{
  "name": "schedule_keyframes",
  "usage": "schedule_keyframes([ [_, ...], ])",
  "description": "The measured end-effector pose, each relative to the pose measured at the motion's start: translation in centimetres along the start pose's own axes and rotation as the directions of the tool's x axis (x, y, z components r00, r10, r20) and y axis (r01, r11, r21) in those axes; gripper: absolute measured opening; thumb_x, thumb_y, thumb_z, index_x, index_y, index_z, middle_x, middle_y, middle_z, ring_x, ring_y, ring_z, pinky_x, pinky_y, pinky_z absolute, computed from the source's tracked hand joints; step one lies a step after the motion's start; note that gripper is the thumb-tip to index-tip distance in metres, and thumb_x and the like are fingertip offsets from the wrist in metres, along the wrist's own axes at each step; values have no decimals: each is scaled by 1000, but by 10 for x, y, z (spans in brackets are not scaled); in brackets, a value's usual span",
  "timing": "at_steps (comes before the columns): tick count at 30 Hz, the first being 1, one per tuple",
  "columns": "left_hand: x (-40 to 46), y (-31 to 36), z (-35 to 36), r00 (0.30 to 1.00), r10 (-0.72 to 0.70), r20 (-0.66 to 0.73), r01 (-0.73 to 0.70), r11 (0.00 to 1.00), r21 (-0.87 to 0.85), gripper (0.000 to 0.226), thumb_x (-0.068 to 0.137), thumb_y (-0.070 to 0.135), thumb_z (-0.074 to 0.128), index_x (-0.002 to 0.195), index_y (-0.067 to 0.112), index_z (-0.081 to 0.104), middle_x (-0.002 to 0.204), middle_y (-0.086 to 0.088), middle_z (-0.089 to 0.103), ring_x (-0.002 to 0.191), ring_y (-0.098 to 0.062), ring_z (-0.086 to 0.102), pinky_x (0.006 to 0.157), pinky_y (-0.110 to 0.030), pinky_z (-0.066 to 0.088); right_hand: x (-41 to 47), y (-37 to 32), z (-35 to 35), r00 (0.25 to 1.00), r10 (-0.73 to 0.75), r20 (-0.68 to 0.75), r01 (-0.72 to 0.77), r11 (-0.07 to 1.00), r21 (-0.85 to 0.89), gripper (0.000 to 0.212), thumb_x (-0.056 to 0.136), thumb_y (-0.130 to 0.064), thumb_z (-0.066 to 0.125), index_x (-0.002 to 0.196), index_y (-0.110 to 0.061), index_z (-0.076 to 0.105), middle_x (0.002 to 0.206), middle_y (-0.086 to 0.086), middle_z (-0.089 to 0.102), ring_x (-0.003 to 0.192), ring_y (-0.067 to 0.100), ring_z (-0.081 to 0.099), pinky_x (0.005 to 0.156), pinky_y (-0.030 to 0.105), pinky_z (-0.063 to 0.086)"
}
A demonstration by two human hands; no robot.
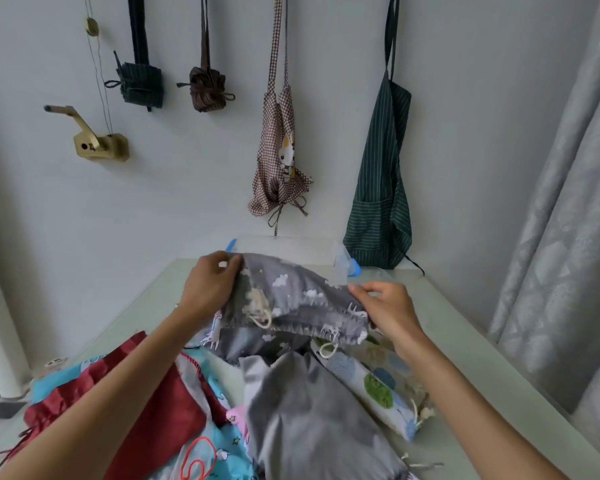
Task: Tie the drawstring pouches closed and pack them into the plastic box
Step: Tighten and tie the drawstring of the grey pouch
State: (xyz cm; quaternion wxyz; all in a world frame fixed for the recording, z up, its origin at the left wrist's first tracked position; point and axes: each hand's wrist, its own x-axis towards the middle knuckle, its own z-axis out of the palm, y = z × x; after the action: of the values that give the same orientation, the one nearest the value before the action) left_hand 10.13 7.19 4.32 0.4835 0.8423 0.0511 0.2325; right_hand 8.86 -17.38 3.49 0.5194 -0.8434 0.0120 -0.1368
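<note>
Fingers of the left hand [211, 285] are curled over the left end of a grey cloud-print pouch [303, 304], pinching its edge, while the fingers of the right hand [392, 313] pinch the pouch's right end between thumb and fingertips. Together they hold the pouch stretched out flat above the desk [465, 355], its gathered hem facing the person and a cream drawstring [258, 315] dangling in a loop from the hem near the left hand.

Nearest the camera, below the forearms, a heap of other pouches lies on the desk: a plain grey pouch [309, 420] in the middle, a dark red pouch [167, 407] to the left with a thin dark cord trailing off its lower corner, and a light blue printed pouch [222, 452] under both, with an orange cord [198, 460] looped on it. To the right lies a pale pouch with green and blue blobs [371, 382], its cream cord ends near the desk's right side.

Behind the held pouch, at the far edge of the desk, stands the clear plastic box [291, 249] with blue clips; the pouch hides its lower part.

On the wall beyond hang a checked apron with a cartoon rabbit [281, 157], a green striped apron [383, 188], two bundled-up aprons, one dark green [141, 84] and one brown [207, 88], and a brass crank fitting [97, 143]. A grey curtain [561, 202] falls at the right.
</note>
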Motion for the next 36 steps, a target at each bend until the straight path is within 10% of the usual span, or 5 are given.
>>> schedule_keyframes([
  [8, -19, -50, 31, 976, -146, 162, 54, 882, 469, 33, 89, 35, 59, 117, 19, 56, 110, -2, 68, 98, -25, 63, 77, -31, 47, 11, 59, 24, 978, 203, 42, -185, 946, -266, 37, 90, -34, 60, 98, 0, 72, 96, 15, 72, 89, 27, 66, 79, 35, 51],
  [18, -97, -29, -18, 869, 469, 155, -474, 703, 530, 22, 84, 53, 59, 93, 35, 66, 105, 13, 55, 96, -12, 51, 61, -19, 39, -37, 67, -31, 956, 163, 243, -101, 963, -249, 10, 85, -18, 60, 94, -23, 61, 99, 0, 63, 81, 9, 57, 74, 27, 45],
  [24, -100, -28, 27, 902, 259, 345, -429, 622, 655, 50, 76, 65, 58, 110, 29, 56, 110, 9, 60, 107, -17, 56, 78, -31, 46, -56, 68, 15, 952, 194, 237, -21, 813, -582, 93, 64, -74, 61, 135, -18, 43, 143, 6, 42, 132, 25, 40, 106, 38, 37],
  [28, -85, -32, 39, 926, 176, 335, -374, 554, 744, 26, 85, 45, 57, 106, 28, 55, 111, 5, 63, 104, -22, 60, 69, -32, 42, -52, 59, 36, 999, 12, 48, 13, 871, -492, 47, 66, -55, 74, 98, -21, 69, 101, 2, 69, 100, 23, 62, 79, 32, 49],
  [36, -61, -17, 14, 965, -126, 232, 175, 963, -204, 17, 93, 12, 54, 78, 14, 61, 71, 1, 65, 69, -17, 63, 58, -26, 53, -34, 33, -13, 991, -11, 135, -7, 991, 131, 13, 90, -23, 62, 95, -16, 72, 85, -7, 72, 80, 5, 66, 65, 12, 48],
])
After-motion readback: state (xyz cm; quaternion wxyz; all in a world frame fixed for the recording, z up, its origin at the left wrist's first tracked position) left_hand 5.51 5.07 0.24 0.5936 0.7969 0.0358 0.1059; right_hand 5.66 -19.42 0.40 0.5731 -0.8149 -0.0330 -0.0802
